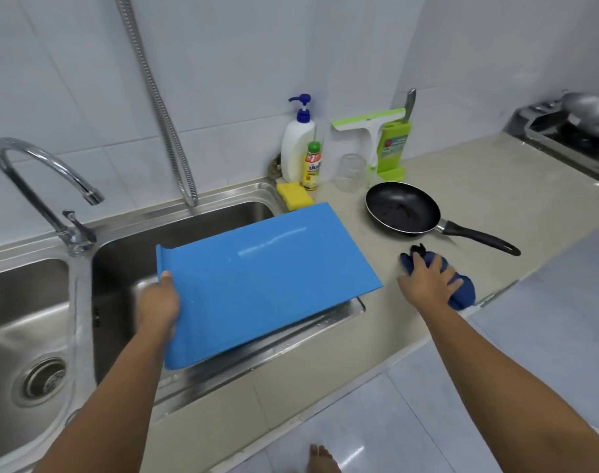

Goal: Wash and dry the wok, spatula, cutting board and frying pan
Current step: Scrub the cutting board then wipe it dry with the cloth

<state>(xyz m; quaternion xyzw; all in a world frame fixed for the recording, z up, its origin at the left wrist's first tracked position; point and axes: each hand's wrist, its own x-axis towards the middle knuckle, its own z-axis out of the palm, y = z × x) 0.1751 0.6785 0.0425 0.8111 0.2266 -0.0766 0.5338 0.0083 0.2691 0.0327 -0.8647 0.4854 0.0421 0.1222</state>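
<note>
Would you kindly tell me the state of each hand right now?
Left hand: gripping the blue cutting board by its edge.
Right hand: open, fingers spread on the dark blue cloth.

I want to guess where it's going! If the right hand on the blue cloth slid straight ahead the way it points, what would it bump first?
Probably the frying pan. The right hand rests on the blue cloth, pointing toward the pan's black bowl, though depth is unclear.
</note>
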